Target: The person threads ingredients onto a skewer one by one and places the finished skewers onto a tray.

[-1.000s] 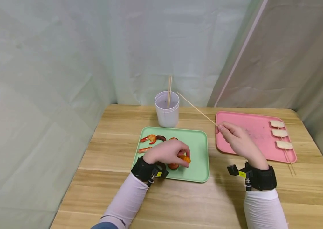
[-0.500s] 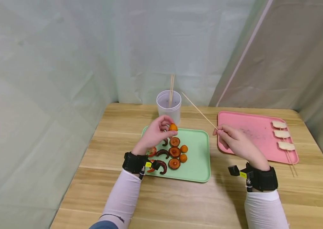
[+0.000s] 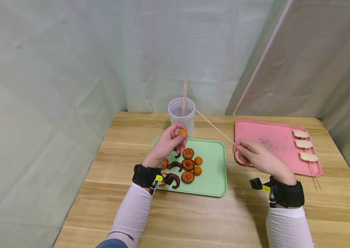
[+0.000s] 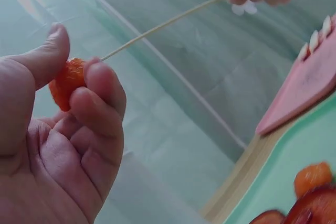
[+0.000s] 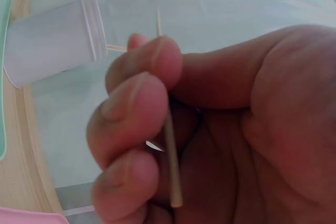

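My left hand [image 3: 166, 144] pinches a small orange ball [image 3: 182, 133] between thumb and fingers, above the far left part of the green tray [image 3: 213, 181]. My right hand [image 3: 257, 156] grips a thin bamboo skewer [image 3: 214, 127] near its blunt end, beside the pink tray. The skewer slants up and left; in the left wrist view its far end meets the fingertips beside the orange ball [image 4: 68, 82]. On the green tray lie brown mushroom caps [image 3: 188, 164], two more orange balls [image 3: 198, 161], dark curled tentacles [image 3: 175, 166] and red shrimp [image 3: 164, 164], partly hidden by the left hand and wrist.
Behind the green tray stands a white cup [image 3: 181, 119] holding a few upright skewers [image 3: 184, 91]. At the right, the pink tray [image 3: 260, 129] bears several white slices [image 3: 308, 157] threaded on skewering sticks that overhang its near edge. A curtain [image 3: 218, 51] hangs behind the table.
My left hand has picked an orange ball off the green tray, raised it up and left, then turned it. In my right hand, the skewer's far end has dipped slightly.
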Motion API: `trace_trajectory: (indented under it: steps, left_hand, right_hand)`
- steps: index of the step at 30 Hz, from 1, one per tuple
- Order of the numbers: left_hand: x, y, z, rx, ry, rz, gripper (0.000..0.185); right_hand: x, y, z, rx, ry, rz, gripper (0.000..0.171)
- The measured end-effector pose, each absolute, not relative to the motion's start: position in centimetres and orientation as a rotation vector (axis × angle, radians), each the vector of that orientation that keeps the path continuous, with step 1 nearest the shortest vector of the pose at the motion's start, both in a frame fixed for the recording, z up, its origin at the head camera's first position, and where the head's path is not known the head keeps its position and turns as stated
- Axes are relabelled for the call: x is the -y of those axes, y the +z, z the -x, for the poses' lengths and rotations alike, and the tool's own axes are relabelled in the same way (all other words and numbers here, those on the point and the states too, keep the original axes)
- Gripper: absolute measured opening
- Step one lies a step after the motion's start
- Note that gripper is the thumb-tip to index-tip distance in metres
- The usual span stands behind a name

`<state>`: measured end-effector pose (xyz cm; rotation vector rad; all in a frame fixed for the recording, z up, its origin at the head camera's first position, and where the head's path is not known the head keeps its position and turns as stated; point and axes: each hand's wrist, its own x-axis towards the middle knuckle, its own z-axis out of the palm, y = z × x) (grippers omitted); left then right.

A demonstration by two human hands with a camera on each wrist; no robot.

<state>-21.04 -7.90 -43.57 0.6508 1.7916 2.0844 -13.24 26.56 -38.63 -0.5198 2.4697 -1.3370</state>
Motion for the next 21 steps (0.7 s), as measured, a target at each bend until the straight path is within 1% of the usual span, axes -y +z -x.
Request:
trace_trajectory:
  steps: [2,6,13,21]
  left_hand:
    - [7.8,-43.7,21.0,-1.713,2.126,-0.626,0.013]
    - [7.4,-43.9,20.9,-1.588,2.201,-0.578,0.024]
    - [6.8,-44.1,21.0,-1.536,2.279,-0.450,0.034]
    - [6.8,-43.8,20.9,-1.450,2.327,-0.338,0.046]
  right_hand:
    - [-26.6,-38.5,13.2,-2.450,-1.313,0.524,0.026]
    - [-26.6,-38.4,13.0,-2.408,-1.271,0.558,0.027]
    - [-26.4,-38.6,12.9,-2.428,-1.146,0.593,0.026]
    - [-26.3,-38.6,12.8,-2.413,-1.066,0.580,0.020]
